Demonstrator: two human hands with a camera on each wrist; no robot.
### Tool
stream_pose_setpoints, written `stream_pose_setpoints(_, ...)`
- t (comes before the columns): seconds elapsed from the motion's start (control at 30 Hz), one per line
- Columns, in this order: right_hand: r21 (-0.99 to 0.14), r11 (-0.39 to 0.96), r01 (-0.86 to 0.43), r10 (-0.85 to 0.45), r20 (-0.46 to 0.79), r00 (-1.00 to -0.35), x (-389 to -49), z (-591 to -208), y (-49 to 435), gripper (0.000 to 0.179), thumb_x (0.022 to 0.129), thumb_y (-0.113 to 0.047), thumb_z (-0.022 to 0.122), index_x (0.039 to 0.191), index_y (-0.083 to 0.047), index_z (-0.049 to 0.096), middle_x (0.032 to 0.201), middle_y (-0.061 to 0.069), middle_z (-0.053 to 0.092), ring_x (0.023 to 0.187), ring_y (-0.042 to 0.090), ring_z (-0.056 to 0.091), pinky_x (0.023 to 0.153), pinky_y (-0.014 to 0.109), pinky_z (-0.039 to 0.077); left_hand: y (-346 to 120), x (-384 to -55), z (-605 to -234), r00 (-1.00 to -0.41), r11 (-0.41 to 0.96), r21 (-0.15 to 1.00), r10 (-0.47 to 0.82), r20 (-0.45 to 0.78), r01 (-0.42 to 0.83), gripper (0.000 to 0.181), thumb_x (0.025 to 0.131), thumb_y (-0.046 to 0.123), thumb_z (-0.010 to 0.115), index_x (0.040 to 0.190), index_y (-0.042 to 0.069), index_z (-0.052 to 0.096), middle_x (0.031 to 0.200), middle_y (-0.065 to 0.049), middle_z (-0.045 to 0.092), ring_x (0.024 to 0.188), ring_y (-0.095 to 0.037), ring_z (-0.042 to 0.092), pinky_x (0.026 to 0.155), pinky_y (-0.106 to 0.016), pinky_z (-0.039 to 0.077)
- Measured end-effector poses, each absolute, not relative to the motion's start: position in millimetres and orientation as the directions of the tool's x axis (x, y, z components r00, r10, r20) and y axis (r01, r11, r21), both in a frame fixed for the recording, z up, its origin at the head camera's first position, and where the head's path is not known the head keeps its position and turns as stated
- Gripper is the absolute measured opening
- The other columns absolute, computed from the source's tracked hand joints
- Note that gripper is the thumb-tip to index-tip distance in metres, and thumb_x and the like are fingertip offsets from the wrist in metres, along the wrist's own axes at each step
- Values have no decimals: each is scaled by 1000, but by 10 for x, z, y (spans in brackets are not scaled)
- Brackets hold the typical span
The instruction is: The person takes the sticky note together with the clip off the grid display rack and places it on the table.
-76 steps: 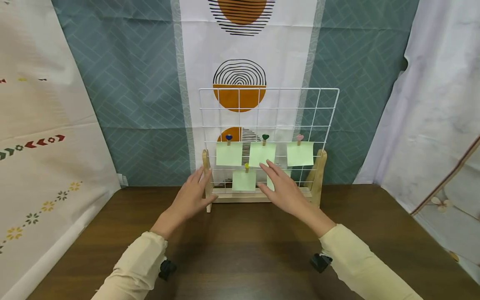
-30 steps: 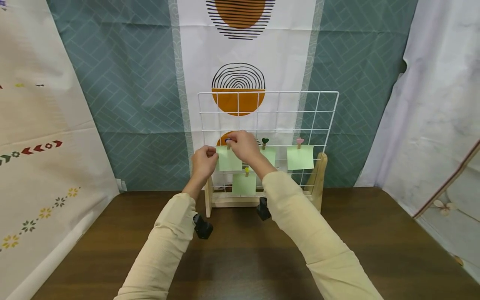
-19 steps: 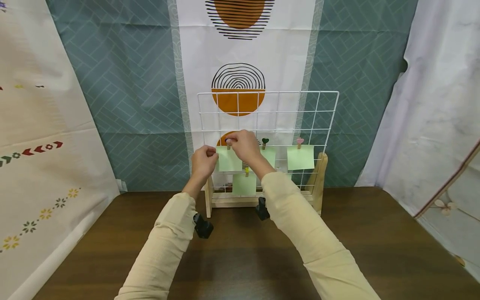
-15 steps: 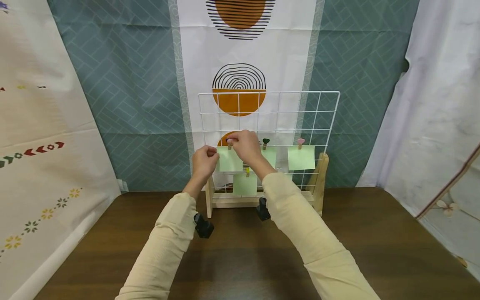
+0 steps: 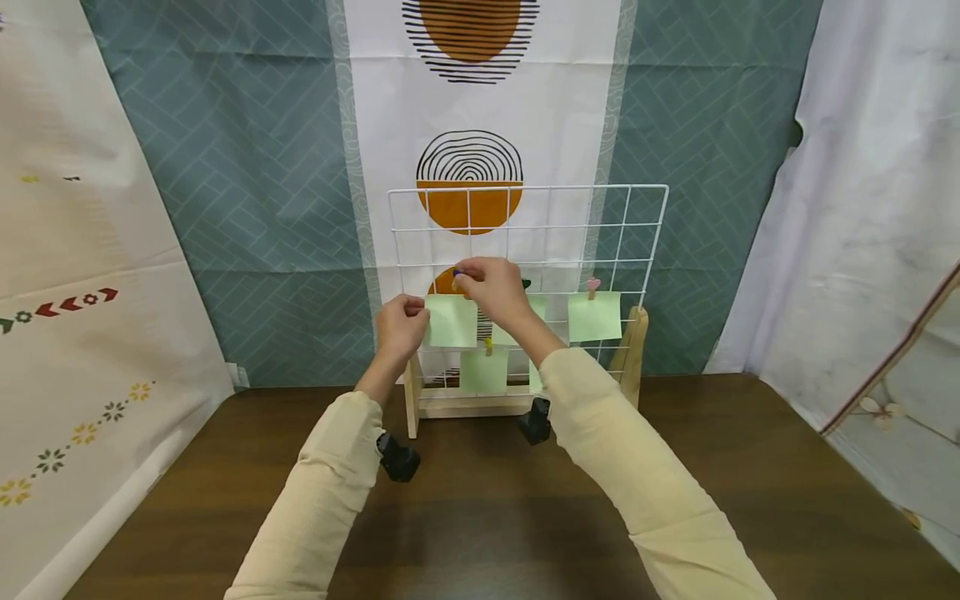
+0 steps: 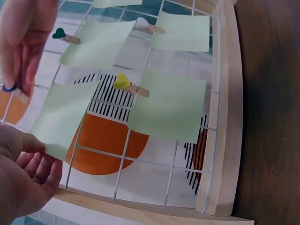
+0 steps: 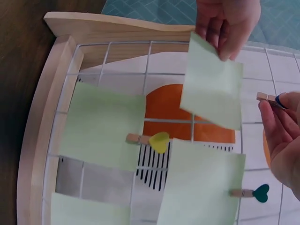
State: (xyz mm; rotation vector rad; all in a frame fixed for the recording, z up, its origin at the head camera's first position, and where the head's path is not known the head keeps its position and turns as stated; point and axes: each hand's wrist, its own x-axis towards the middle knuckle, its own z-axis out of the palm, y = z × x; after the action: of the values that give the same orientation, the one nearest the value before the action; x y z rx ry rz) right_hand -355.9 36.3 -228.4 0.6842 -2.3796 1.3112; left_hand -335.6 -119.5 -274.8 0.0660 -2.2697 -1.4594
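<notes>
Blue clip (image 7: 266, 97) — now off note (image 7: 212, 89), in right hand (image 5: 495, 289)

the held note (image 5: 452, 322) is before the grid (image 5: 551, 187), the curtain (image 5: 300, 167) behind.

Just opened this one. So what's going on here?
A person's left hand pinches a pale green note near its edge, in front of a white wire grid. Their right hand holds a blue heart clip, which is apart from that note. Other notes hang on the grid; a yellow clip, a green clip and a pink clip hold three of them.
</notes>
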Motion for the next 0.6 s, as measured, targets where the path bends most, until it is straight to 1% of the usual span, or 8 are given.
stream_pose_setpoints(0.17, -708, 433, -558, -230, 511, -828, -3532, -2358, 457, 29, 91, -10, 61, 117, 0, 68, 105, 11, 70, 93, 23, 66, 79, 31, 53, -1255, -3275, -2790, -884, 467, 855, -270, 382, 227, 22, 92, 3, 52, 109, -8, 61, 105, -23, 60, 98, -35, 55, 84, -42, 47)
stream_pose_setpoints(0.27, -727, 420, -543, -220, 498, -839, -3528, -2413, 515, 29, 90, -8, 62, 117, 0, 67, 105, 13, 69, 95, 24, 65, 83, 32, 52, -1304, -3229, -2849, -879, 469, 854, -279, 386, 226, 23, 93, 3, 51, 110, -8, 61, 105, -23, 60, 97, -35, 55, 82, -42, 47)
stream_pose_setpoints(0.43, -749, 396, -531, -199, 495, -846, -3513, -2503, 629, 25, 87, -6, 66, 111, 2, 65, 100, 15, 68, 93, 26, 65, 84, 33, 51, -1369, -3161, -2945, -887, 421, 880, -290, 359, 219, 24, 92, 4, 51, 111, -8, 60, 103, -22, 59, 95, -31, 55, 76, -38, 47)
stream_pose_setpoints(0.53, -741, 409, -533, -204, 495, -845, -3486, -2553, 707, 22, 87, -8, 66, 107, 1, 67, 97, 14, 68, 92, 26, 65, 82, 34, 52, -1408, -3119, -2982, -896, 392, 896, -290, 338, 211, 22, 91, 3, 50, 109, -7, 60, 102, -20, 59, 94, -29, 53, 74, -33, 45)
stream_pose_setpoints(0.6, -734, 421, -533, -212, 492, -845, -3462, -2586, 761, 22, 87, -8, 66, 107, 1, 68, 98, 13, 68, 93, 25, 66, 80, 35, 53, -1434, -3089, -3003, -903, 377, 903, -282, 324, 206, 20, 91, 2, 50, 106, -7, 59, 101, -19, 58, 92, -27, 53, 72, -28, 44)
